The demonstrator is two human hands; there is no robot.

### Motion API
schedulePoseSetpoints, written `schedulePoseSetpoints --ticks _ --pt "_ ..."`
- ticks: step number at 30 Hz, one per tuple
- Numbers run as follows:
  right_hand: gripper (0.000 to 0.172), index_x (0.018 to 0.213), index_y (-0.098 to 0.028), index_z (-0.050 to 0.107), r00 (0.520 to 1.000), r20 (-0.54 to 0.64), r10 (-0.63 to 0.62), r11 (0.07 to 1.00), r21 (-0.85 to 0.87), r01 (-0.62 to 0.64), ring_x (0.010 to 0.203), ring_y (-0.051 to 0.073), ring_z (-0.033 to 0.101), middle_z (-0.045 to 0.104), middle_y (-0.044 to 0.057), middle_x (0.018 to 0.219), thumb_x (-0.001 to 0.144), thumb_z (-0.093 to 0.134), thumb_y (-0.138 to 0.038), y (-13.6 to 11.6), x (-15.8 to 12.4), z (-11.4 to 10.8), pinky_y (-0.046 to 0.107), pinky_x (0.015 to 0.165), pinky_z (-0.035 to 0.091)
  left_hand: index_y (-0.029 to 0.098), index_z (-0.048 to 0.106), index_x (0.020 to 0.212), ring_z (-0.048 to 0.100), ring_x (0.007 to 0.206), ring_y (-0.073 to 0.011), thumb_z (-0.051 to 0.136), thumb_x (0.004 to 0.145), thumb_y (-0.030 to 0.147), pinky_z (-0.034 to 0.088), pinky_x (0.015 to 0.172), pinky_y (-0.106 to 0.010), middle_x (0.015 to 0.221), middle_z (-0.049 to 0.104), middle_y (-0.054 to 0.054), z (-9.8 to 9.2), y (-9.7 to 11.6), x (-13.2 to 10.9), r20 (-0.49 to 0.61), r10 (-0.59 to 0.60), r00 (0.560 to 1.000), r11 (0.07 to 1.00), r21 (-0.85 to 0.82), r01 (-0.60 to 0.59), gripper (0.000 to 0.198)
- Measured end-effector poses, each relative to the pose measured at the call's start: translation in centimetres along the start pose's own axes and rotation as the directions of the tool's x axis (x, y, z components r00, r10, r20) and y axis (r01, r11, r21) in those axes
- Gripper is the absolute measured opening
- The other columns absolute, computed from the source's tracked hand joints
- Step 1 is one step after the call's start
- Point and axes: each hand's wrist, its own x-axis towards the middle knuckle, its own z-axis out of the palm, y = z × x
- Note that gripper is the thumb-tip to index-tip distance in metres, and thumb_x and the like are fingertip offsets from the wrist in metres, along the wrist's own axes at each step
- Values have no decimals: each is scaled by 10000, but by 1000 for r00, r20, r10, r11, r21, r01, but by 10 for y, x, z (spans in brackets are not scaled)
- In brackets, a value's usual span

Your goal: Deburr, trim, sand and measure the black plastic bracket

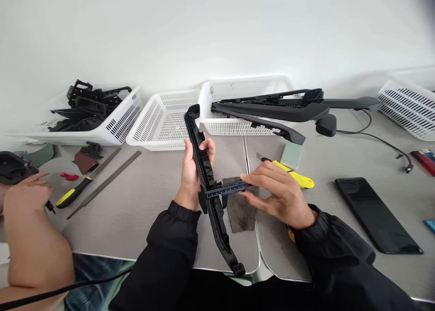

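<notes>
The left hand (190, 179) gripped a long black part (205, 164) above the gray table (112, 216). The right hand (280, 191) pinched a black caliper (231, 189) (it had tiny white marks), and its jaws sat on both sides of the part.

Unreadable markings on the caliper (229, 189)

White wall (217, 34) right across the back, plain and smooth, and in front of it the grey worktop (129, 211), split by a narrow seam (246, 154), pale along its front edge, soft light spread over both.
</notes>
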Motion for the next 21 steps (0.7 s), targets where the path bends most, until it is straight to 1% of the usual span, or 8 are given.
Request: schedulePoseSetpoints --ticks 5,9,16,21 --pt "308 1248 -205 705 1000 3 4 1000 -5 -4 768 215 608 762 51 898 965 815 -160 0 0 0 388 698 500 73 639 1326 673 708 -80 367 1176 470 673 802 -168 778 505 24 1 0 0 2 10 1000 1000 13 -10 505" --pt "347 1297 -213 703 1000 -4 -10 1000 -6 10 788 212 626 782 52 947 971 811 -161 -1 1 -1 388 717 508 66 647 1296 672 712 -77 364 1179 458 670 814 -161 770 488 28 1 0 -1 2 12 1000 1000 18 -12 497" --pt "378 1346 -241 708 1000 -9 -25 998 -60 24 802 227 648 791 51 957 983 792 -176 -3 1 -2 413 735 509 76 644 1365 688 733 -94 392 1172 465 679 807 -181 772 493 23 0 0 -1 -9 1 1000 1000 2 -1 502" --pt "334 1299 -233 705 1000 -14 -22 998 -67 21 802 225 632 784 52 952 983 799 -180 -2 1 -2 409 727 496 89 647 1380 699 753 -100 398 1170 470 684 805 -199 785 500 18 0 0 -1 -5 -9 1000 1000 -4 9 501"
